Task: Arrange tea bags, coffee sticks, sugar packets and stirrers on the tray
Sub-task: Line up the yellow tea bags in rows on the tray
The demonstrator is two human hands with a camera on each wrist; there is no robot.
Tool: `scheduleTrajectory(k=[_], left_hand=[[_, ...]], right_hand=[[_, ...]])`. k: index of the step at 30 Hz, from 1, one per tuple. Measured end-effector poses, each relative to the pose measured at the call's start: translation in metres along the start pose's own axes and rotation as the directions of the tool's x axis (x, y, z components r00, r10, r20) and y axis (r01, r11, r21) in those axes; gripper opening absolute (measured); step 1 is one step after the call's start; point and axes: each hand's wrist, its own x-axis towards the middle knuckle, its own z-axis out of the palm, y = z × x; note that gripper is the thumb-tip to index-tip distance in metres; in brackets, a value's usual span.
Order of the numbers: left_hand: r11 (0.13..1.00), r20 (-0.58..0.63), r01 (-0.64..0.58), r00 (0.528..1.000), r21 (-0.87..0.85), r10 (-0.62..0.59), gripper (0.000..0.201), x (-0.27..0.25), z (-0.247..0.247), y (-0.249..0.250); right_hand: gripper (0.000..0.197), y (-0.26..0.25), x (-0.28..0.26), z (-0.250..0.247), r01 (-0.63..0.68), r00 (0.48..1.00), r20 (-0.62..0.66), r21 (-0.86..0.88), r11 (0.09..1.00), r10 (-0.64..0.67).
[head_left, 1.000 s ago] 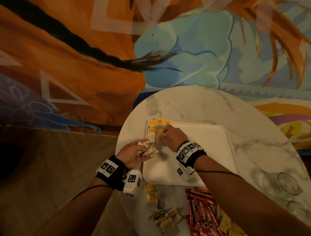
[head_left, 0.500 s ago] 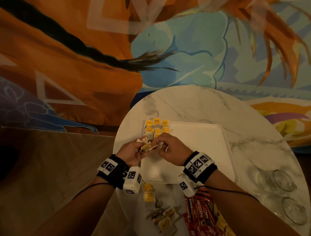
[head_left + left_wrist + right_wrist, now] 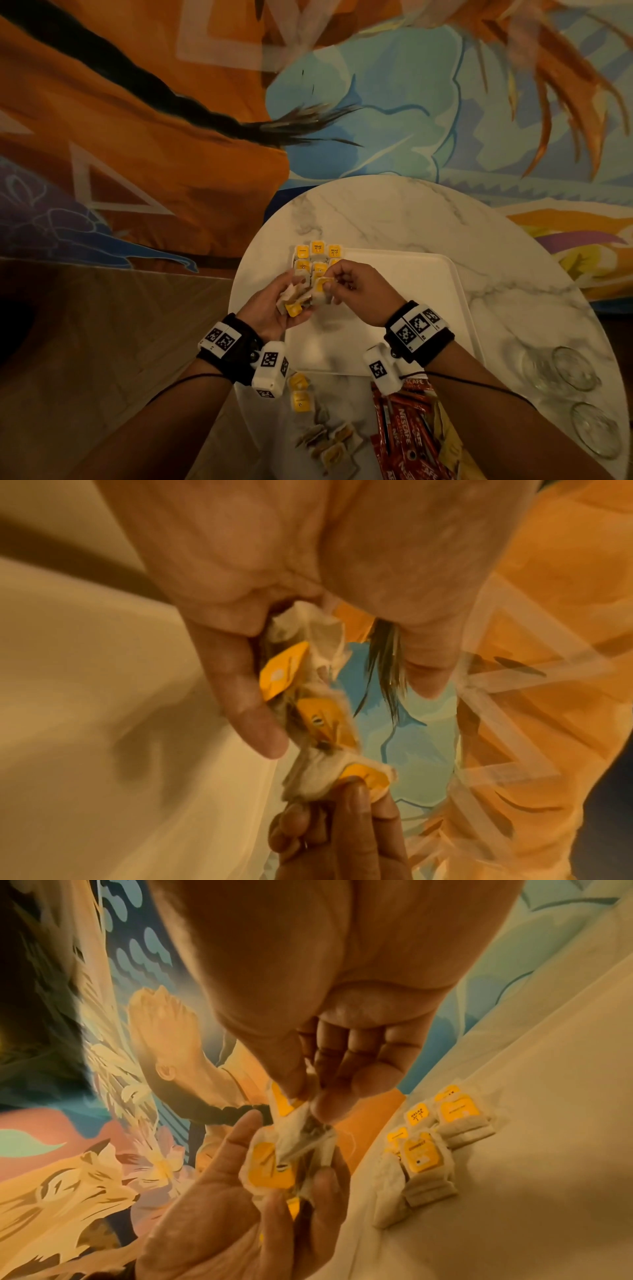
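While left hand (image 3: 274, 308) is cupping a bunch of tea bags (image 3: 297, 301), right hand (image 3: 349, 291) is pinching one off it. Approx. six are sitting in tray (image 3: 411, 308) far-left corner; Nescafe sticks (image 3: 404, 438), other bags are waiting w/o placement, near tray's front edge.

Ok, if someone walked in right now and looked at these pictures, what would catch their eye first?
Probably the two hands meeting over the white tray's near-left corner: the left hand holds a clutch of yellow-tagged tea bags while the right hand pinches one out of it. Just beyond them, tea bags already sit in neat rows at the tray's far-left corner. Behind the marble table, a vivid orange and blue mural fills the wall.
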Motion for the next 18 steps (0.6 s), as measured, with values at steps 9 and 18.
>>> scheduleTrajectory(k=[9,18], left_hand=[[0.993,-0.043,-0.070,0.996,0.091,0.074,0.026,0.009,-0.009,-0.007],[0.999,-0.021,-0.053,0.998,-0.002,0.053,0.044,0.014,-0.018,-0.002]], right_hand=[[0.002,0.016,0.004,-0.023,-0.093,0.982,-0.180,-0.164,0.982,0.062],[0.008,0.049,0.017,-0.022,-0.239,0.971,-0.063,-0.336,0.911,0.231]])
